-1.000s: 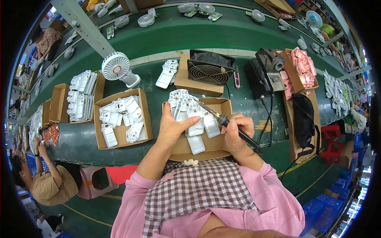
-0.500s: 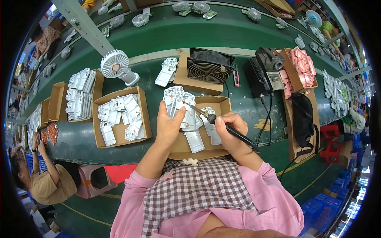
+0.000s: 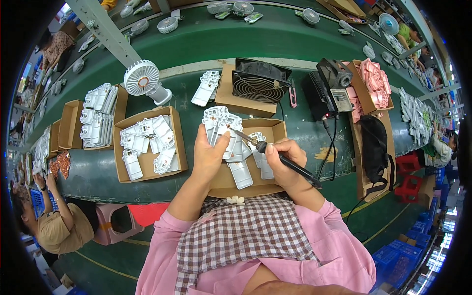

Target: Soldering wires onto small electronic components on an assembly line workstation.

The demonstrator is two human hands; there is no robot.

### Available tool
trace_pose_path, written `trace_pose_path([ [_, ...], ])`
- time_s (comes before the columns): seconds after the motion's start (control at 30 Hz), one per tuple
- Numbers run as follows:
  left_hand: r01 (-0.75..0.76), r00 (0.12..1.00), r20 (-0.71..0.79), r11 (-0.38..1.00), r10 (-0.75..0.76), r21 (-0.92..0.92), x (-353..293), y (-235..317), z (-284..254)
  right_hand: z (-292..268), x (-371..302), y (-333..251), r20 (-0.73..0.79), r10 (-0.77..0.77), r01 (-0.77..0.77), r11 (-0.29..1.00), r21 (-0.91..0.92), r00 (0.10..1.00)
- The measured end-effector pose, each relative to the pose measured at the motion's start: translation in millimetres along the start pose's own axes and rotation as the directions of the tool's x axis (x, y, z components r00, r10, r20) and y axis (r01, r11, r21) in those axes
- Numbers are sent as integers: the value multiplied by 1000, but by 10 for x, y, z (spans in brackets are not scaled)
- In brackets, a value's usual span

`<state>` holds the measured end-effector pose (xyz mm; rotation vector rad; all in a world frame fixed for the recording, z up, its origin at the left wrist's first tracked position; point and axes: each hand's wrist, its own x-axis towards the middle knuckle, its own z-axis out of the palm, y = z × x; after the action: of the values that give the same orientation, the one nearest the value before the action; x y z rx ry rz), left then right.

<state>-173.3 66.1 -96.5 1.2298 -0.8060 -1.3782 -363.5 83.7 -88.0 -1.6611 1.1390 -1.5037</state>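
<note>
My left hand (image 3: 208, 156) is closed on a few white plastic casings (image 3: 215, 118), held fanned together with small brownish parts on their inner faces. In my right hand (image 3: 287, 167) is a soldering iron (image 3: 301, 170) with a black handle, gripped like a pen. Its thin metal tip points left and reaches the casing beside my left thumb; whether it touches is too small to tell. Under both hands stands an open cardboard box (image 3: 223, 183) in which more white casings (image 3: 240, 175) lie.
Leftward are a cardboard box (image 3: 183, 147) of white casings, stacked casings (image 3: 98, 123) and a white handheld fan (image 3: 142, 78). A black cooling fan (image 3: 260, 83), soldering station (image 3: 319, 96) and pink casings (image 3: 376, 83) stand beyond. Behind runs a green conveyor (image 3: 206, 44). A co-worker (image 3: 64, 221) sits left.
Fans on the conveyor have shifted slightly left. The co-worker's hands at the left have moved. My hands, the soldering iron and the casings stay nearly in place.
</note>
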Motion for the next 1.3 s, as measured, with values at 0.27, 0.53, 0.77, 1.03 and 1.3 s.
trace_pose_path([
  [0.27, 2, 1000, 10, 999, -2, 50, 24, -50, -32, -4, -22, 27, -29, 38, -36, 998, 48, 999],
  [0.53, 31, 999, 14, 998, -32, 58, 12, -41, -19, -6, -30, 51, -12, 48, -47, 997, 62, 999],
  [0.77, 29, 1000, 8, 996, -30, 86, 13, -52, -22, 3, -6, 35, -6, 18, -18, 999, 36, 1000],
  [1.03, 47, 999, 19, 996, -48, 70, 9, -50, -32, 14, -6, 36, -10, 31, -30, 999, 41, 999],
  [1.3, 166, 976, 175, 966, -131, -199, 36, -68, -86, -52, -107, 95, -85, 54, -38, 982, 184, 995],
])
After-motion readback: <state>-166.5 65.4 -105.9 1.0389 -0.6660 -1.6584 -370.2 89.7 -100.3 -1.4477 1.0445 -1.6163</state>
